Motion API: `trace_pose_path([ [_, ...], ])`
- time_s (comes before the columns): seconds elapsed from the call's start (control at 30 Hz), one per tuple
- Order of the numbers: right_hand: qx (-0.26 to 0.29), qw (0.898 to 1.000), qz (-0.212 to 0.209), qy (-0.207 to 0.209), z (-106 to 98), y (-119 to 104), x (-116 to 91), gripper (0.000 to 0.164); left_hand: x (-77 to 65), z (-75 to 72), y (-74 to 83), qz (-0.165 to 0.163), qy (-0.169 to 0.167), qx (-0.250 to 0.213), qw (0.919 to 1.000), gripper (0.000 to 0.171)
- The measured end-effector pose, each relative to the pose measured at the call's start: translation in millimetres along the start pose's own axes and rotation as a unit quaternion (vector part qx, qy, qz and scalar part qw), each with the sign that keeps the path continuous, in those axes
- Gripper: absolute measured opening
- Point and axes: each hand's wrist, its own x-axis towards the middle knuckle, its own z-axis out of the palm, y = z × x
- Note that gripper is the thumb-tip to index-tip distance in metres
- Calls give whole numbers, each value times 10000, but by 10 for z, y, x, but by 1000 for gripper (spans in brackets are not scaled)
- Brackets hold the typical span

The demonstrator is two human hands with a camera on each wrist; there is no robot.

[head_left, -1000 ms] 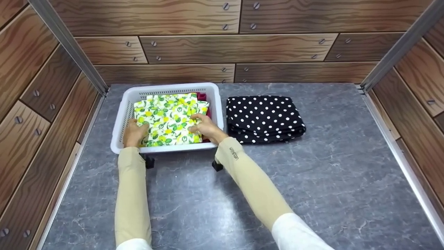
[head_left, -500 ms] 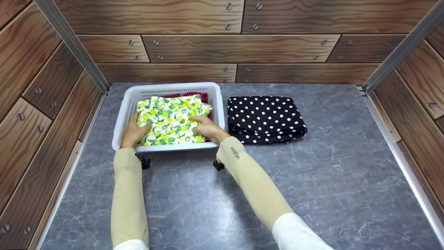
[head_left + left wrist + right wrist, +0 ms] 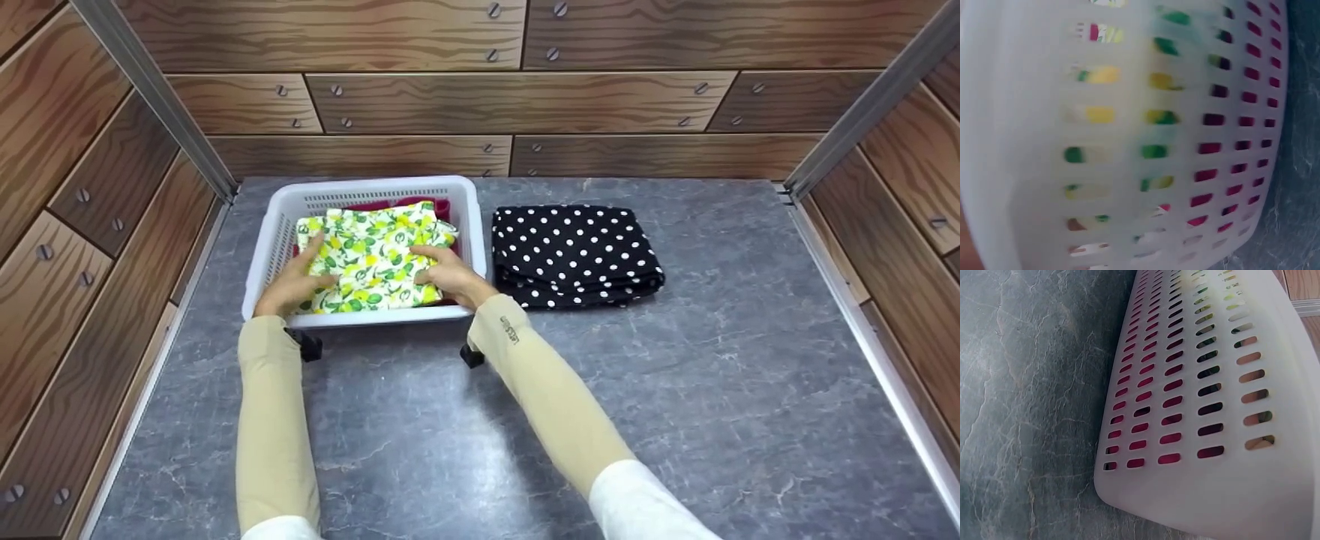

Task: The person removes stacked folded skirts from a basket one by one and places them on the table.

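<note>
A folded lemon-print cloth (image 3: pixel 371 259) lies in the white plastic basket (image 3: pixel 390 319), on top of dark red fabric (image 3: pixel 442 210). My left hand (image 3: pixel 291 283) rests on the cloth's left side, with thumb and a straight finger spread over it. At the right edge, my right hand (image 3: pixel 459 279) holds the cloth, its thumb on the upper face. Through slots in the basket wall (image 3: pixel 1230 489), the right wrist view shows skin beside the cloth. The left wrist view looks at the basket's side (image 3: pixel 1179 169), with print above and red below behind its slots.
A folded black polka-dot cloth (image 3: pixel 574 255) lies just right of the basket on the grey marbled tabletop (image 3: pixel 712 360). Wood-patterned panels (image 3: pixel 420 105) with metal frame strips (image 3: pixel 157 90) close off the back and both sides.
My left hand has moved from the cloth's left edge onto its top, and the cloth has shifted slightly right and toward me, baring more red fabric behind. The right hand stays nearly still.
</note>
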Motion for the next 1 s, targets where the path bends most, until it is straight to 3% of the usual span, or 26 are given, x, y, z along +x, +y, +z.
trace_pose_path([
  [0.07, -98, 9999, -10, -19, 9, -1, 4, 71, -5, -5, -18, 184, -221, 61, 9996, 78],
  [0.17, -325, 9994, -53, 54, 8, -13, -6, 74, -20, -1, -38, 275, -224, 193, 9992, 68],
  [0.27, -502, 9985, -181, 117, -20, -41, -26, 77, -40, 12, -39, 257, -10, 203, 9995, 65],
  [0.53, -840, 9943, -649, 69, -133, -159, -135, 83, -112, 51, 72, 159, 414, -494, 9978, 69],
  [0.77, -1083, 9876, -1134, 107, -254, -253, -304, 81, -174, 170, 207, 541, 784, -646, 9934, 68],
  [1.0, -1315, 9796, -1486, 308, -424, -255, -550, 79, -175, 402, 380, 1018, 1286, -629, 9845, 66],
])
